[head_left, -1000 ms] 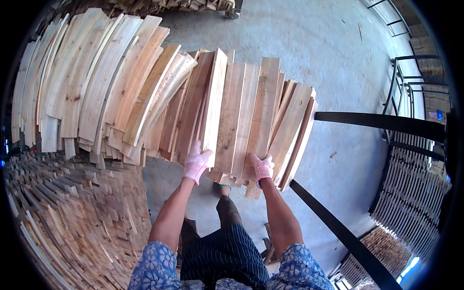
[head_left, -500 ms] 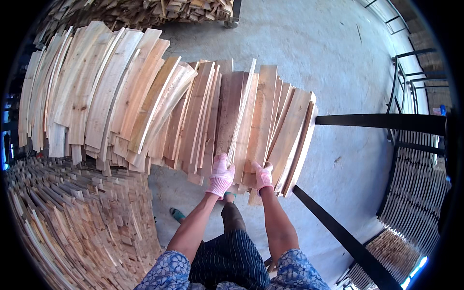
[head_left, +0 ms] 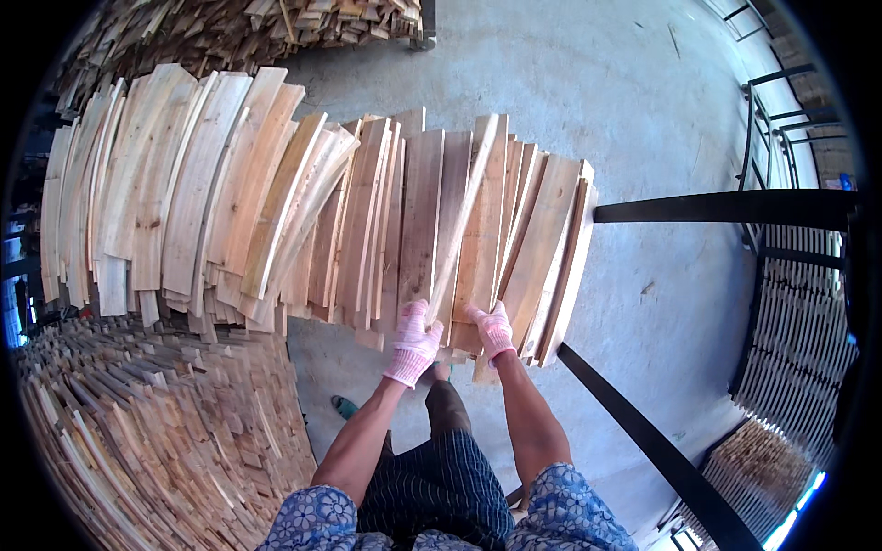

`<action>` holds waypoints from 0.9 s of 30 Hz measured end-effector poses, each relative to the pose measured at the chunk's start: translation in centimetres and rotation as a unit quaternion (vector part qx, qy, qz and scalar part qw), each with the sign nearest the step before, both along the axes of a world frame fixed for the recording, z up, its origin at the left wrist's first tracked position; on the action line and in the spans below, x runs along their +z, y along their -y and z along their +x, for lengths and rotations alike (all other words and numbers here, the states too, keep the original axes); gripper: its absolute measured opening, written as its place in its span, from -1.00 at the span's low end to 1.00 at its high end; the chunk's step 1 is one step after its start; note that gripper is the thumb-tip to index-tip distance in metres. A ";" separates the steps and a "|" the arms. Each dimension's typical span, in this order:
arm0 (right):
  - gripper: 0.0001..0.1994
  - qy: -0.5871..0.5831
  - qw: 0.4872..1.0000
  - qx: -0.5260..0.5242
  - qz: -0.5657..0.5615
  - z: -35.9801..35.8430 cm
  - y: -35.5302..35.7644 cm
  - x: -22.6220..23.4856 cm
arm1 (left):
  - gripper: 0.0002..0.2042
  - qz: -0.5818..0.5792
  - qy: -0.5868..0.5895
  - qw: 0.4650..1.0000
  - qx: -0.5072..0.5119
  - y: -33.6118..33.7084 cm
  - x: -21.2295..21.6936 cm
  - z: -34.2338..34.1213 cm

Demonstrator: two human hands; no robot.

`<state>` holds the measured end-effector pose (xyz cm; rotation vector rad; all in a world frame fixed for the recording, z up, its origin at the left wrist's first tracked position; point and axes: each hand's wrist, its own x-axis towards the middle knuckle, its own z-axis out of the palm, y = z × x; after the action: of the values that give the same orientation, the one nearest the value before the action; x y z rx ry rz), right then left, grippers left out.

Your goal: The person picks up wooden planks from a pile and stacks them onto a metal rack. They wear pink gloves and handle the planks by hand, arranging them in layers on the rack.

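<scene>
My left hand (head_left: 415,342), in a pink-and-white knit glove, is closed around the near end of a wooden board (head_left: 423,216) in a long row of boards standing on edge. My right hand (head_left: 493,332), gloved alike, is closed on the near end of another board (head_left: 485,248) just to the right. Between them a narrow pale strip (head_left: 467,211) leans across its neighbours, its far end tilted right. The fingers of both hands are partly hidden by the board ends.
Black metal bars (head_left: 717,207) extend from the row's right end. A large board pile (head_left: 175,413) lies at lower left, another stack (head_left: 248,28) at the far left. Racks of slats (head_left: 795,340) stand at right. Grey concrete floor (head_left: 634,101) surrounds the row.
The board by my left hand has shifted left, and another board face now shows beside it. The pale strip leans more to the right. The whole view has moved slightly.
</scene>
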<state>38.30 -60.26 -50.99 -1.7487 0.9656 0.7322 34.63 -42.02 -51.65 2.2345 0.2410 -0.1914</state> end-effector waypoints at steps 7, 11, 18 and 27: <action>-0.30 0.010 0.998 0.052 -0.042 -1.1 3.5 4.8 | -0.56 -0.048 -0.105 0.993 -0.005 -0.2 6.1 -0.9; -0.27 0.026 0.980 0.183 -0.069 -5.3 4.6 9.1 | -0.40 -0.205 -0.196 0.959 0.026 -0.7 8.0 -4.3; -0.43 0.076 0.983 0.165 -0.026 -10.4 -2.6 17.1 | -0.13 -0.442 -0.341 0.814 0.158 -2.0 12.0 -7.2; -0.12 0.051 0.885 -0.318 0.336 -6.7 -3.3 3.9 | -0.27 -0.427 -0.398 0.809 0.075 -4.3 9.5 -7.6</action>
<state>31.64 -56.98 -47.07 -0.7804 0.9786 0.4491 26.98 -37.72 -42.19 1.1217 0.6306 -0.9523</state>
